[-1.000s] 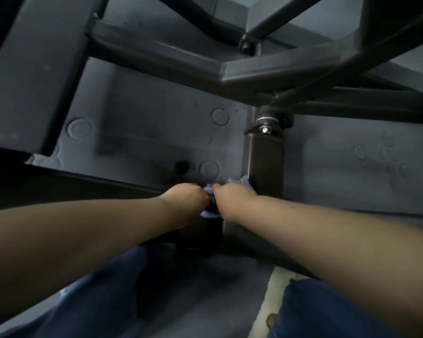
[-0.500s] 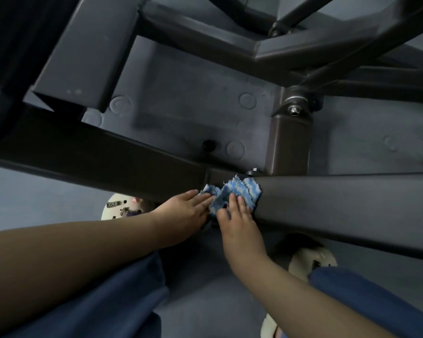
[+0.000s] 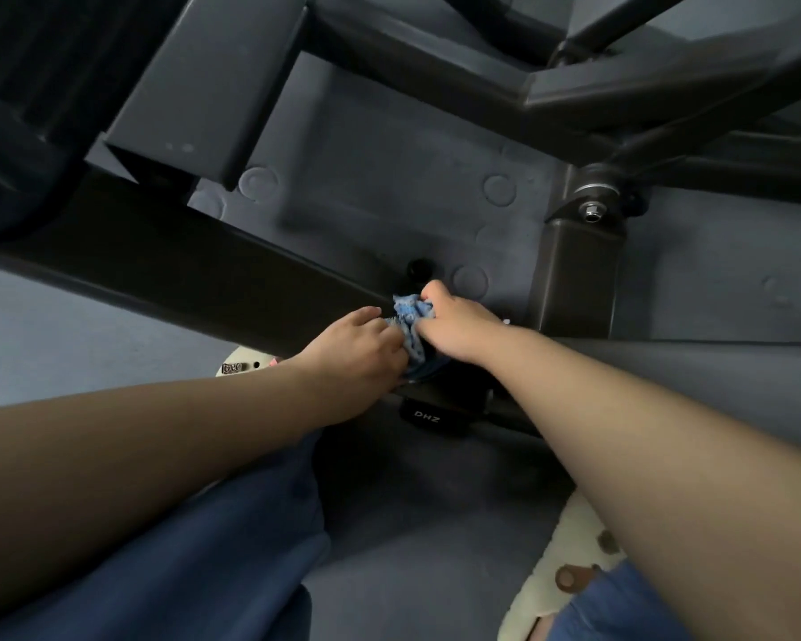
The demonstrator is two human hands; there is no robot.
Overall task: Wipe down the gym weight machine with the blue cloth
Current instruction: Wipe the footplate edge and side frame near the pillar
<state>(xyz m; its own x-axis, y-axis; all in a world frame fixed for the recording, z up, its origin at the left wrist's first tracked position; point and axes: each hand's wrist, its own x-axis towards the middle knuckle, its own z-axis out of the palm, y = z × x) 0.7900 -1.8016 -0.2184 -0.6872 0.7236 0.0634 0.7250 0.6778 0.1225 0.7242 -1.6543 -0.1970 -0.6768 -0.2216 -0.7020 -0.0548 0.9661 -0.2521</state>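
Far left, a dark padded part of the gym weight machine [image 3: 24,85] fills the upper corner; below it a wide black frame beam [image 3: 181,266] runs diagonally down toward centre. Grey rubber floor mat [image 3: 389,178] with round moulded discs lies beyond the beam. A cream slipper [image 3: 239,365] shows just under the beam, partly hidden by the left forearm. Left hand [image 3: 357,349] lies on the beam's near edge, fingers curled onto the left end of the blue cloth [image 3: 410,323]; grip seems to be a pinch, though the fingertips are hidden. The cloth is bunched at the joint where the beam meets an upright post, stretched between both hands. Below it, a black end cap [image 3: 431,418] reads "DHZ". Right hand [image 3: 456,330] is fisted around the cloth's upper right part, knuckles upward, pressed against the frame. Right of it, a square brown-grey post [image 3: 574,279] rises to a bolted bracket with a silver nut [image 3: 593,211]. Lower right, a second cream slipper [image 3: 569,571] sits beside blue trousers [image 3: 181,571].
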